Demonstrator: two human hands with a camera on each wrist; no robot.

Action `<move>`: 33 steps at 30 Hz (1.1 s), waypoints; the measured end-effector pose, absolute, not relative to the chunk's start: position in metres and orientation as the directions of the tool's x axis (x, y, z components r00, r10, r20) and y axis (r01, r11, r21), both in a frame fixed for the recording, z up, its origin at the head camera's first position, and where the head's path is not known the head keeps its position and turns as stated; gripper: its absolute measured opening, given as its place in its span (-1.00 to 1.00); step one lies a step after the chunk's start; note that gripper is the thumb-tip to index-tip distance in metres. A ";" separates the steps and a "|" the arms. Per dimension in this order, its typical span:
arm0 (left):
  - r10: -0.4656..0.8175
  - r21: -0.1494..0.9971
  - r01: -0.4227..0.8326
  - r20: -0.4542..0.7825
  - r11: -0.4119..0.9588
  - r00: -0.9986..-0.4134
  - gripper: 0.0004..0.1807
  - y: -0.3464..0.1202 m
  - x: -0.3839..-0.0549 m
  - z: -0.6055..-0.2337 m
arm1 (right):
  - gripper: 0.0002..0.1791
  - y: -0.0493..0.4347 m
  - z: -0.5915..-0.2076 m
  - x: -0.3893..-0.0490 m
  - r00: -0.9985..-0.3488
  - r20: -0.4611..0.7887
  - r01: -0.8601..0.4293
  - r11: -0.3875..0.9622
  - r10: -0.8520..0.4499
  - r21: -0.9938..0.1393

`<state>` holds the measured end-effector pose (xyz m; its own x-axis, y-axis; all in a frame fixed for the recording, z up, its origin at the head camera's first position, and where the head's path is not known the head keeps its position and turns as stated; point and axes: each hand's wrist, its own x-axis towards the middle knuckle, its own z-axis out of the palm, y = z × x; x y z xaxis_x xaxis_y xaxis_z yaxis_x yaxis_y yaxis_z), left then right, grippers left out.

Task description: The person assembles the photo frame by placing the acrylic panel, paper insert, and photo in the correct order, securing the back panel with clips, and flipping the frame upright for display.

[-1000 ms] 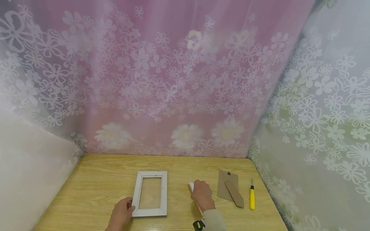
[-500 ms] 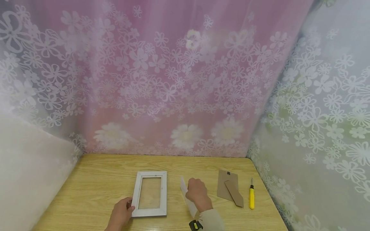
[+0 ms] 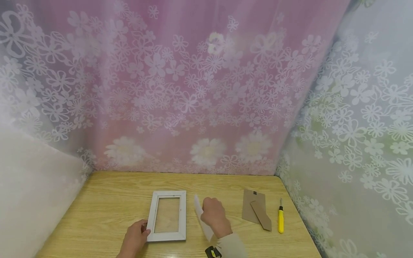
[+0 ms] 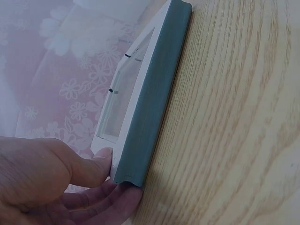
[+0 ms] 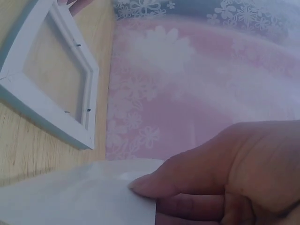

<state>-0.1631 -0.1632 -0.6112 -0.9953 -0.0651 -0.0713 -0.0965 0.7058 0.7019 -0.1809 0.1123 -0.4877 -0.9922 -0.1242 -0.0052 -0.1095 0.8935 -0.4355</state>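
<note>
A white picture frame [image 3: 183,218] lies on the wooden table, its back side up. Its outer edge looks blue-green in the left wrist view. My left hand [image 3: 133,237] grips its near left corner, thumb on top and fingers curled at the outer side. To the right of the frame, my right hand [image 3: 214,216] pinches a thin white sheet [image 3: 204,225] by its edge, holding it tilted. In the right wrist view the thumb presses on the glossy sheet [image 5: 84,194], and the small dark tabs [image 5: 88,110] show along the frame's inner edge.
To the right lies a brown backing board [image 3: 247,208] with its stand leg [image 3: 262,216] angled across it. Farther right is a yellow-handled screwdriver [image 3: 281,221]. Flowered curtains [image 3: 206,107] hang along the back and sides of the table [image 3: 106,204].
My right hand has moved left with the white sheet, closer to the frame, and the sheet's face shows more than at first. My left hand and the picture frame have stayed put.
</note>
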 end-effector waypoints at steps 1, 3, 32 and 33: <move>-0.065 0.703 -0.097 -0.072 0.704 -0.995 -0.61 -0.164 -0.163 -0.611 | -0.34 0.111 -0.487 -0.181 -0.992 -0.003 -0.110 0.892 -0.124 -0.438; -0.067 0.706 -0.100 -0.075 0.701 -0.995 -0.61 -0.164 -0.163 -0.611 | -0.35 0.109 -0.487 -0.181 -0.992 -0.003 -0.114 0.888 -0.128 -0.446; -0.070 0.712 -0.090 -0.057 0.696 -0.996 -0.63 -0.163 -0.162 -0.608 | -0.42 0.088 -0.490 -0.192 -0.989 0.095 -0.147 0.832 -0.114 -0.535; -0.069 0.713 -0.088 -0.056 0.696 -0.996 -0.63 -0.163 -0.161 -0.608 | -0.43 0.087 -0.490 -0.192 -0.989 0.091 -0.145 0.830 -0.115 -0.538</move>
